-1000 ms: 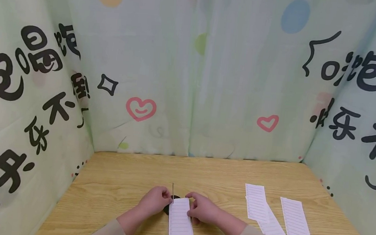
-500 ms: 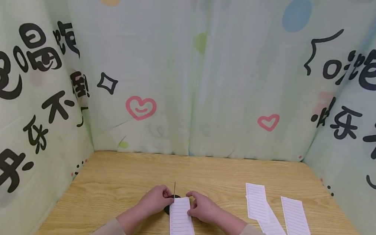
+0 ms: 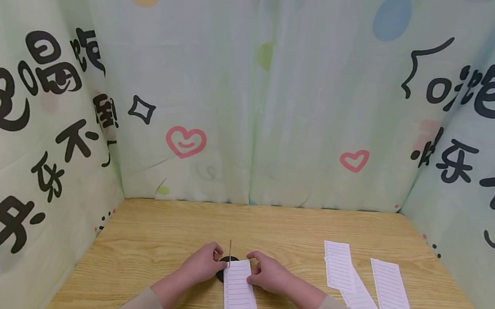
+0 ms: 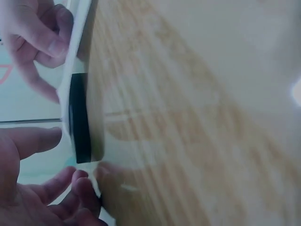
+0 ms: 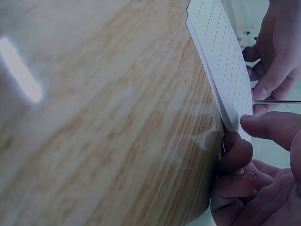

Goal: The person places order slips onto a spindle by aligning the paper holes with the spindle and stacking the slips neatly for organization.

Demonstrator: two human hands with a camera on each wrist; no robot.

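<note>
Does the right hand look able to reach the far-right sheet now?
Probably yes, once free: the right hand pinches the stack, but only flat overlapping sheets lie between it and the far-right sheet.

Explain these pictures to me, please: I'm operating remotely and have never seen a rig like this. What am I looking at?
There is no machine here, just a person's bare left hand and right hand. The wide picture comes from a camera on the head, looking forward and down; the two close, sideways ones come from a camera on each wrist. On the wooden table, three lined sheets lie to the right, two overlapping. Both hands hold a small stack of lined paper near its top. A thin upright rod rises there, with a black base partly hidden by the paper. Whether the rod pierces the paper, I can't tell.
</note>
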